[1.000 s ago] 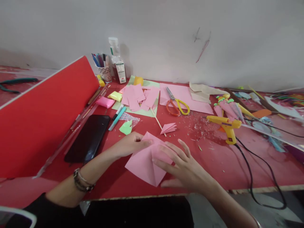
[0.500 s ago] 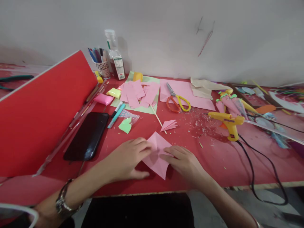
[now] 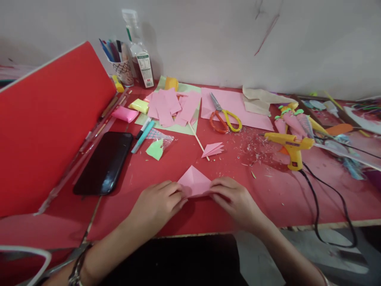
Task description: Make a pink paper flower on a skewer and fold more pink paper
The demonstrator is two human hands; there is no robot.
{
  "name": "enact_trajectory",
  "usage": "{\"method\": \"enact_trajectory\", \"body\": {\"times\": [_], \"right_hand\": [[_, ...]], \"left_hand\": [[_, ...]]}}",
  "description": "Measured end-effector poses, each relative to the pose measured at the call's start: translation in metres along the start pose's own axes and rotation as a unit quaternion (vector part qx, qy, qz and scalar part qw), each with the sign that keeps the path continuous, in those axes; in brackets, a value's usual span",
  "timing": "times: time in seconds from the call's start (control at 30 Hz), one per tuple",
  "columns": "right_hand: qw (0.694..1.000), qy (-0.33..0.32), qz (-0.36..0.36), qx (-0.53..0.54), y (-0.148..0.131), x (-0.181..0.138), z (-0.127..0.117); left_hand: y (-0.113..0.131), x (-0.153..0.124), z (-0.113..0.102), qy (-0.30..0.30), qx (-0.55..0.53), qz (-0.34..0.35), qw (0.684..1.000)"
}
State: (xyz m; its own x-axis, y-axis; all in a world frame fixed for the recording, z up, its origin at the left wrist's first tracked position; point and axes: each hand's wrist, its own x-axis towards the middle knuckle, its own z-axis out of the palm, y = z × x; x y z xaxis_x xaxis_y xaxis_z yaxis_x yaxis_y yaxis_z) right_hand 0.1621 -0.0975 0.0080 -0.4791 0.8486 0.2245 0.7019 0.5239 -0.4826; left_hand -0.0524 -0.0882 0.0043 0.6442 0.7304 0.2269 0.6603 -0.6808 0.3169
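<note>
A pink paper sheet [image 3: 194, 183], folded into a triangle, lies on the red table [image 3: 268, 194] near its front edge. My left hand [image 3: 154, 204] pinches the paper's left corner with bent fingers. My right hand [image 3: 235, 198] pinches its right corner the same way. Both hands press the fold down against the table. A small folded pink fan on a wooden stick [image 3: 212, 149] lies just behind the paper.
A black phone [image 3: 104, 163] lies left, beside a leaning red board [image 3: 50, 127]. Pink paper strips [image 3: 172, 107], scissors [image 3: 222, 117], a yellow glue gun [image 3: 290, 145] with a black cable [image 3: 315, 198], pens in a cup [image 3: 122, 67] and a bottle [image 3: 139, 51] stand behind.
The open pink sheet has been folded down into a smaller triangle. Both hands have drawn closer to the front edge, onto the paper's two corners. The view has tilted downward.
</note>
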Motion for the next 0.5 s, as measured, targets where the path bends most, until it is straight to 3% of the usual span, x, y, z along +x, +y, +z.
{"method": "enact_trajectory", "body": {"times": [0.17, 0.33, 0.5], "right_hand": [[0.997, 0.020, 0.068, 0.009, -0.0044, 0.0071, -0.0006], [0.994, 0.029, 0.103, -0.019, -0.0044, 0.0088, 0.0031], [0.989, 0.018, 0.121, -0.079, -0.0023, 0.0104, 0.0072]], "left_hand": [[0.0039, -0.0031, 0.0057, 0.055, -0.008, -0.068, 0.996], [0.0064, -0.0043, 0.0073, 0.039, 0.042, -0.172, 0.983], [0.0075, -0.0043, 0.0073, 0.031, 0.083, -0.186, 0.979]]}}
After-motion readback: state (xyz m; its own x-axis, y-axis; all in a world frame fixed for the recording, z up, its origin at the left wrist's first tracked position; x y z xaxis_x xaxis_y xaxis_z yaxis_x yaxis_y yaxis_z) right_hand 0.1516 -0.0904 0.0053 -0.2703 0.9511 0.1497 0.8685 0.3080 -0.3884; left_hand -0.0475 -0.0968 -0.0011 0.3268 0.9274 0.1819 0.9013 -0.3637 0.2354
